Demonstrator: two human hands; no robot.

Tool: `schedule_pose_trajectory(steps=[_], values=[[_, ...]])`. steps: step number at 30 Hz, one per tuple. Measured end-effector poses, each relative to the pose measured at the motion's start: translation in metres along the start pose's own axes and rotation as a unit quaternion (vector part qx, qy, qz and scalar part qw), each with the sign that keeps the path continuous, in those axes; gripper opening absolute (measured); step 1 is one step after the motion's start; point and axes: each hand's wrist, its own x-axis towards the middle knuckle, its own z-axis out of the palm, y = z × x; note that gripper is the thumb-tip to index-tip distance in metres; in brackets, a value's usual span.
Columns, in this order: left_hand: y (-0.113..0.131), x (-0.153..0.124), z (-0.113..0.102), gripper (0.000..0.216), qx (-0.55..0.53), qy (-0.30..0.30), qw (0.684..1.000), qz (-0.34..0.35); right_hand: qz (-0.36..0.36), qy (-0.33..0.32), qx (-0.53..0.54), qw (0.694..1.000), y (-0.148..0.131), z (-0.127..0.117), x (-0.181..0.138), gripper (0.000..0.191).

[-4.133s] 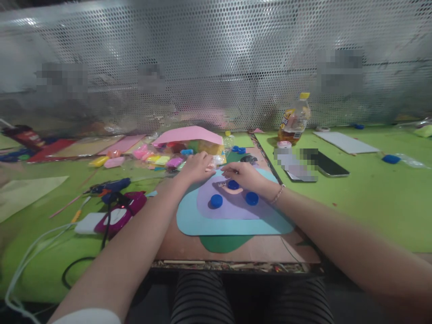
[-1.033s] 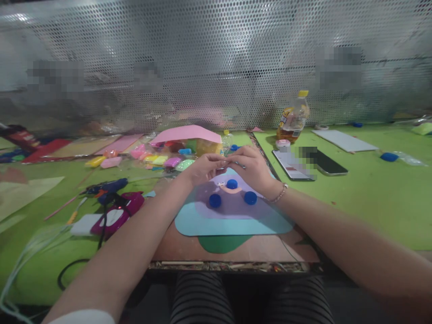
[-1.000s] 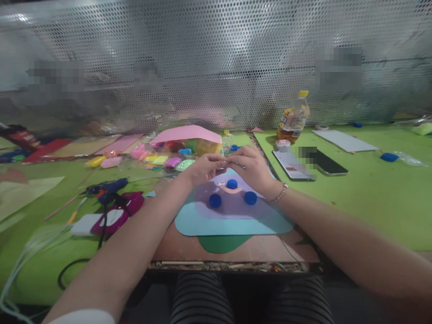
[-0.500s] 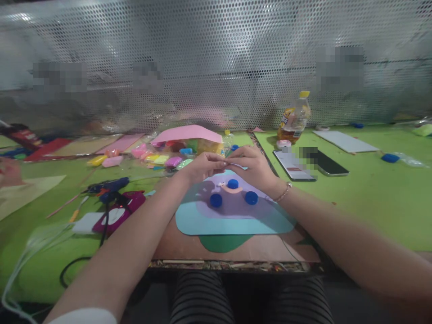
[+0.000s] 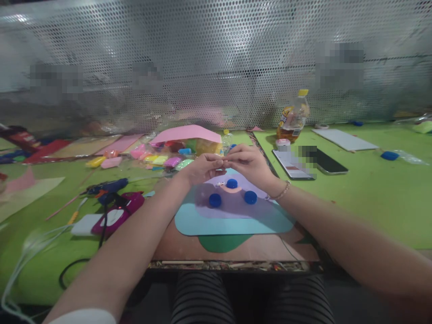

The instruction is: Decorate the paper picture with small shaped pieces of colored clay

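Observation:
My left hand (image 5: 205,167) and my right hand (image 5: 250,165) meet fingertip to fingertip over the far part of a light blue paper sheet (image 5: 189,225). Both are pinched closed; whatever lies between the fingertips is too small or hidden to make out. On the sheet is a purple paper panel (image 5: 232,210). It carries three blue bottle caps, one at the top middle (image 5: 231,183), one at left (image 5: 215,200) and one at right (image 5: 250,197). A curved peach strip (image 5: 231,191) with small googly eyes (image 5: 220,184) lies under the top cap. Green paper (image 5: 224,243) shows below the sheet.
At left lie a glue gun (image 5: 113,186), a magenta device (image 5: 135,202) and cables. Bagged coloured clay (image 5: 172,161) and a pink sheet (image 5: 189,133) are behind my hands. Two phones (image 5: 293,163) (image 5: 330,161), a drink bottle (image 5: 294,119) and a white board (image 5: 344,139) stand or lie right.
My hands stay together, with the fingers shifting slightly. At the far left edge, a pink piece near another person's place has changed position. The view has shifted very slightly.

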Motion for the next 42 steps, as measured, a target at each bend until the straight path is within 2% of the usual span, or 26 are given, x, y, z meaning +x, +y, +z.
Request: schedule_pose_trajectory(steps=[4, 8, 13, 17, 24, 28, 31, 33, 36, 42], values=[[-0.002, 0.0, 0.002, 0.032, -0.016, 0.0, 1.0, 0.002, 0.051, -0.004, 0.082, 0.995, -0.009, 0.003, 0.001, 0.005], [-0.003, 0.001, 0.006, 0.034, 0.0, -0.002, 1.0, 0.012, 0.075, 0.01, 0.089, 0.993, -0.015, 0.005, 0.002, 0.005], [-0.006, 0.002, 0.011, 0.042, 0.025, -0.01, 0.998, 0.055, 0.062, 0.03, 0.084, 0.994, -0.018, 0.005, 0.003, 0.005], [-0.007, 0.003, 0.01, 0.041, 0.038, -0.016, 0.998, 0.046, 0.062, 0.031, 0.091, 0.993, -0.015, 0.005, 0.002, 0.005], [0.001, 0.002, 0.008, 0.046, 0.064, 0.035, 0.997, 0.023, 0.074, 0.022, 0.084, 0.993, -0.001, 0.003, 0.0, 0.008], [0.003, 0.004, 0.002, 0.051, 0.078, 0.104, 0.991, 0.043, 0.094, -0.036, 0.048, 0.994, 0.008, 0.001, 0.0, 0.008], [0.002, 0.007, -0.009, 0.051, 0.1, 0.176, 0.975, 0.095, 0.162, -0.12, -0.006, 0.979, 0.017, 0.002, -0.002, 0.008], [0.0, 0.009, -0.016, 0.051, 0.107, 0.202, 0.967, 0.114, 0.214, -0.169, -0.027, 0.962, 0.021, 0.005, -0.003, 0.008], [-0.001, 0.011, -0.023, 0.049, 0.106, 0.212, 0.964, 0.117, 0.253, -0.203, -0.033, 0.946, 0.023, 0.012, -0.003, 0.01], [-0.003, 0.012, -0.025, 0.047, 0.12, 0.193, 0.967, 0.116, 0.288, -0.214, 0.025, 0.933, 0.023, 0.02, -0.001, 0.014]])
